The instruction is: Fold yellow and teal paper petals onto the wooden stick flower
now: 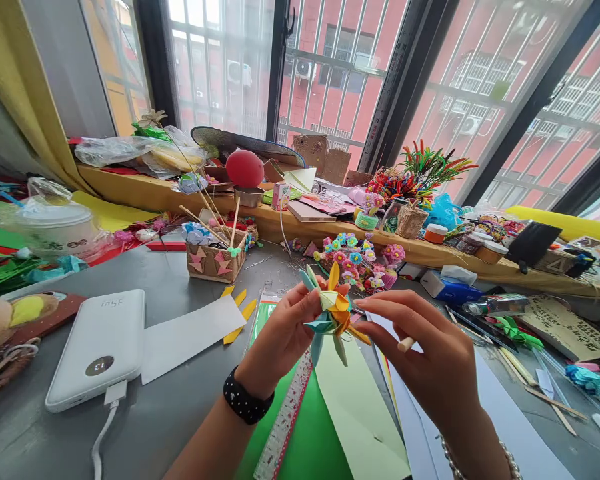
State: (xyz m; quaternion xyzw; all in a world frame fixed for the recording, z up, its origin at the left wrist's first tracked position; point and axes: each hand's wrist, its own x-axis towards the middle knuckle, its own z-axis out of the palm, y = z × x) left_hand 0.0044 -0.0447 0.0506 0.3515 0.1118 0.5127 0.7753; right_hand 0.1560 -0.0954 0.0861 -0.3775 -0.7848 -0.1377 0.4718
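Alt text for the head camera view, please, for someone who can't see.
A person's left hand holds a folded-paper flower in yellow, orange and blue; the right hand, holding a pale stick, is close beside it. Below are a ruler and green sheets, at left a power bank, and behind, a cluttered ledge under barred windows.
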